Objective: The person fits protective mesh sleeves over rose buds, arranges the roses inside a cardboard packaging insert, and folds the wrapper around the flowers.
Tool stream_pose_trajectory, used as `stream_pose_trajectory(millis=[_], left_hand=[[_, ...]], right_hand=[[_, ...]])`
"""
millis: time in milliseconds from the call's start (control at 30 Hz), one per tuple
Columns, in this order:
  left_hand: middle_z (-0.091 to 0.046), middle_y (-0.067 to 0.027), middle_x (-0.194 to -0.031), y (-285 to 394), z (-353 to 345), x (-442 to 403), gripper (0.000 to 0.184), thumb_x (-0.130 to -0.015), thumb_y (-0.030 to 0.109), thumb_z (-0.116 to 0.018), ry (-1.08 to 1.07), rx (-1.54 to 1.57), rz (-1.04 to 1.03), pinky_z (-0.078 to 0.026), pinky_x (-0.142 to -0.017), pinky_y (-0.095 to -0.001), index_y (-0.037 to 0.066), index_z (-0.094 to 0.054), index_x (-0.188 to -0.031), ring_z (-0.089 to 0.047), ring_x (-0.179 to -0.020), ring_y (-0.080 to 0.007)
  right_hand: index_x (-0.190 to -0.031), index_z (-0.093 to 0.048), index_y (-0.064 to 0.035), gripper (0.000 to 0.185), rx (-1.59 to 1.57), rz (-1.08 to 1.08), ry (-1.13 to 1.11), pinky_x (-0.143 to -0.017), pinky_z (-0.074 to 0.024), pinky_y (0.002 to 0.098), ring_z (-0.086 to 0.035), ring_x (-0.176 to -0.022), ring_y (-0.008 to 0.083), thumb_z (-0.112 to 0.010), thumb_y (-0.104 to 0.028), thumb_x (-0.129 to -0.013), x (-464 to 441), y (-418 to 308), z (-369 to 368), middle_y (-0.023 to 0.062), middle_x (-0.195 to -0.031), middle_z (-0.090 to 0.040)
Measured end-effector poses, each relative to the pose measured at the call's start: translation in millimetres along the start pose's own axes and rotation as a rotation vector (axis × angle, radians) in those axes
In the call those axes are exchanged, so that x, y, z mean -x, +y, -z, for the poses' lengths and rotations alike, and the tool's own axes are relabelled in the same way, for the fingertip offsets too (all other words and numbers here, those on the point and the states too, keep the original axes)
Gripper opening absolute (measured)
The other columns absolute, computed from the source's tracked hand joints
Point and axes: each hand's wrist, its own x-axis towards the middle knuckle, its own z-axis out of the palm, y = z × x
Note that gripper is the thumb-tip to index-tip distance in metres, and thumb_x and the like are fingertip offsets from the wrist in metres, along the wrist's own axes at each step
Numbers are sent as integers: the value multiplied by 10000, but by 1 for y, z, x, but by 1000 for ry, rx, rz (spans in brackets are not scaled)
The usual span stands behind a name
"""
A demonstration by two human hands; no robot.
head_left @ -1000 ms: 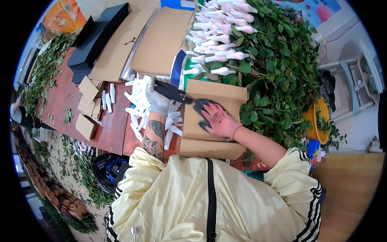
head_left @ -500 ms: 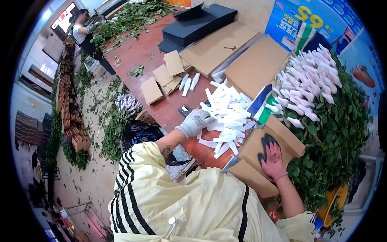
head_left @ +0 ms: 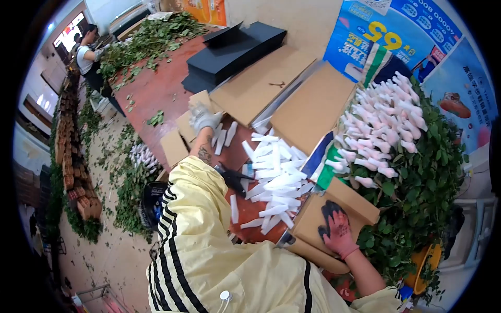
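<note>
My left hand [head_left: 203, 119], in a pale grey glove, reaches across to the small cardboard sheets [head_left: 172, 147] and touches them, its fingers stretched out. In a pink glove with dark fingers, my right hand [head_left: 337, 229] lies flat on a folded brown cardboard piece [head_left: 308, 224], fingers spread. Between the hands is a heap of white foam sleeves [head_left: 276, 167], with several more beside my left wrist. A black tool [head_left: 234, 178], whose kind I cannot make out, lies beside my left forearm.
Large cardboard sheets [head_left: 313, 101] and a black stack of sheets [head_left: 235, 55] lie at the back. Sleeved flower buds [head_left: 383, 125] with leafy stems fill the right side. Beyond cut greenery [head_left: 151, 39], another person [head_left: 88, 57] stands at the far left.
My left hand has left the white sleeve heap and moved up and left to the small cardboard sheets. My right hand stays flat on the cardboard. The view has shifted.
</note>
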Motion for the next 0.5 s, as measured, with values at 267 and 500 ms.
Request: stream_pose_trajectory(millis=[267,500], left_hand=[[-243,-219,-1506,-37,-16,-24,1078,-676,283,-796,75,579,-52,-261,-1127,-351,47,-131,-1491,-329,-1356,-360],[-503,-168,-1278,29,101,147,668,-880,196,-550,-440,1643,-533,-378,-1024,-371,14,-238,-1442,-482,-1233,-258]], right_hand=[[-1316,-453,1,701,14,-27,-108,-1131,-194,488,-304,-1340,388,-599,-444,-794,-2,-6,12,236,-1425,-360],[-1313,-456,-59,665,-413,125,282,-1109,-287,435,-353,-1320,342,-717,-318,-758,6,7,20,185,-1388,-403]])
